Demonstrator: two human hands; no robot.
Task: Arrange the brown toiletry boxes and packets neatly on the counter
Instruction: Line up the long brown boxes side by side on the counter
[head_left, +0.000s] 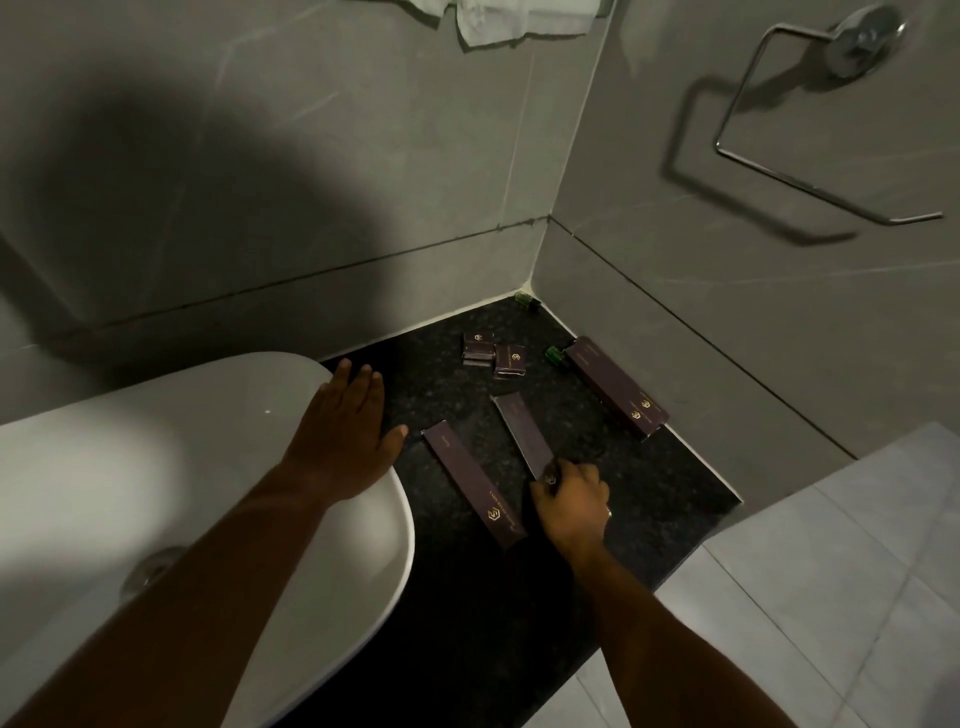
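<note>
Several brown toiletry boxes lie on the dark speckled counter (467, 613). My right hand (571, 501) grips the near end of a long brown box (521, 434) that points away toward the wall. Just left of it lies another long box (472, 483), flat and untouched. A third long box (615, 385) rests along the right wall. Two small square brown boxes (478, 349) (510, 359) sit side by side near the back corner. My left hand (343, 421) lies flat, fingers apart, on the rim of the white basin (218, 467), holding nothing.
A small green item (554, 355) sits by the far end of the wall-side box, and another (525, 300) is in the back corner. Grey tiled walls close the counter at the back and right. A chrome towel ring (810, 130) hangs on the right wall. Tiled floor (831, 597) lies beyond the counter's right edge.
</note>
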